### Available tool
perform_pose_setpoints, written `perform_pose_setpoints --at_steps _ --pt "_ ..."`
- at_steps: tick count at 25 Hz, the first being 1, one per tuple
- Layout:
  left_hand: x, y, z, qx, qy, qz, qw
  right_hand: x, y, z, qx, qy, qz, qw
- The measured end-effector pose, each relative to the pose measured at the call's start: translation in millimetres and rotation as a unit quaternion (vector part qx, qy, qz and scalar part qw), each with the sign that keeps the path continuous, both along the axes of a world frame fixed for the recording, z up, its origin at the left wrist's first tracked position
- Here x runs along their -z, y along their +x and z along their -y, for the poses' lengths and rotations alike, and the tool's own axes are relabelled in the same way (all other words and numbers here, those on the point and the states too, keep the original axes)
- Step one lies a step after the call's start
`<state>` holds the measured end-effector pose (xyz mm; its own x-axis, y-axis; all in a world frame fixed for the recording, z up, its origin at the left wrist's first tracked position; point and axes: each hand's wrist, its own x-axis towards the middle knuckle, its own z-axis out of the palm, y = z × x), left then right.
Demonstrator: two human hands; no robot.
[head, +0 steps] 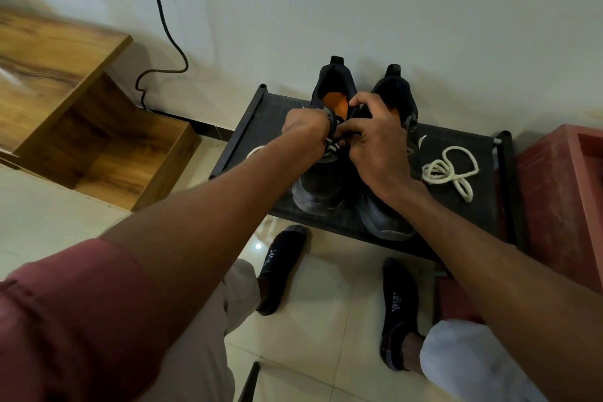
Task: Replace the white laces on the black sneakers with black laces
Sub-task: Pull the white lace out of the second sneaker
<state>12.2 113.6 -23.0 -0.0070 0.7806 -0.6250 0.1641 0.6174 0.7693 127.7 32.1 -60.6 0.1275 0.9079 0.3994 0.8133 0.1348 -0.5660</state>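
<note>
Two black sneakers stand side by side on a low black rack (463, 202), toes toward me: the left sneaker (321, 188) with an orange insole and the right sneaker (388, 222). My left hand (305, 127) and my right hand (378, 144) meet over the left sneaker's lacing, each pinching the black lace (336, 132) there. A loose white lace (452, 170) lies coiled on the rack to the right of the shoes. Another bit of white lace (256, 150) shows at the rack's left, mostly hidden by my left forearm.
A wooden shelf unit (81, 108) stands at the left, a red box (561, 193) at the right. A black power cable (163, 30) runs down the wall behind. My feet in black socks (280, 268) rest on the tiled floor below the rack.
</note>
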Motion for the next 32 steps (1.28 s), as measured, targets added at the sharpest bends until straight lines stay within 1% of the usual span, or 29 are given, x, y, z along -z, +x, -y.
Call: perform_pose_setpoints --at_steps 1,2,3,4,5,6,7,9,11,13,14,15,16,19,22,24,26,29,32 --pt "5.8 0.2 6.8 0.019 0.039 -0.053 0.998 -0.8 0.2 0.9 0.0 0.001 0.006 1.0" --pt "7.6 0.7 4.1 -0.004 0.054 -0.054 0.997 -1.4 0.8 0.9 0.0 -0.003 0.018 1.0" --pt "6.7 0.7 3.4 0.001 0.086 -0.073 0.994 -3.1 2.1 0.3 0.001 -0.016 0.034 0.999" --pt "6.6 2.1 2.6 0.075 0.113 -0.151 0.979 -5.2 4.3 -0.1 0.0 -0.036 0.052 0.998" --pt "9.6 -1.6 0.1 0.098 0.125 -0.176 0.971 -8.4 5.5 0.3 -0.005 -0.058 0.066 0.996" --pt "8.5 -4.2 -2.6 0.139 0.141 -0.192 0.961 -11.8 6.0 0.8 -0.013 -0.073 0.074 0.994" --pt "2.5 -6.3 -1.7 0.176 0.149 -0.189 0.954 -16.1 6.3 1.8 -0.018 -0.076 0.081 0.994" --pt "-12.1 -14.7 -5.3 0.253 0.163 -0.173 0.938 -25.5 7.6 5.7 -0.002 -0.05 0.097 0.994" --pt "-19.6 -26.3 -7.8 0.344 0.204 -0.188 0.897 -35.0 8.2 10.6 0.042 -0.041 0.121 0.991" --pt "-18.9 -31.2 -9.5 0.425 0.231 -0.226 0.846 -39.4 5.6 12.3 0.049 -0.103 0.151 0.982" --pt "-16.9 -31.0 -9.0 0.458 0.24 -0.245 0.82 -38.9 3.0 12.7 0.037 -0.145 0.155 0.977" --pt "-15.8 -31.1 -8.3 0.479 0.245 -0.262 0.801 -37.9 -0.2 12.4 0.026 -0.176 0.15 0.972" --pt "-13.5 -32.1 -9.2 0.486 0.246 -0.261 0.797 -37.0 -1.9 12.0 0.018 -0.189 0.14 0.972" --pt "-9.0 -37.2 -13.5 0.471 0.233 -0.215 0.824 -39.6 3.7 12.3 0.002 -0.184 0.087 0.979" --pt "-6.1 -41.3 -18.0 0.461 0.23 -0.184 0.837 -48.1 13.8 11.3 -0.006 -0.202 0.029 0.979" --pt "-4.6 -41.3 -19.7 0.456 0.226 -0.172 0.843 -51.7 17.4 11.2 -0.006 -0.211 0.006 0.977" --pt "-2.9 -42.1 -20.0 0.447 0.228 -0.164 0.85 -51.0 16.5 10.8 -0.017 -0.212 0.009 0.977" --pt "-0.4 -46.6 -22.1 0.431 0.218 -0.133 0.865 -44.7 12.7 10.3 -0.023 -0.194 0.039 0.98" --pt "-0.3 -50.8 -23.4 0.431 0.204 -0.107 0.873 -41.9 7.9 10.8 -0.035 -0.176 0.063 0.982"
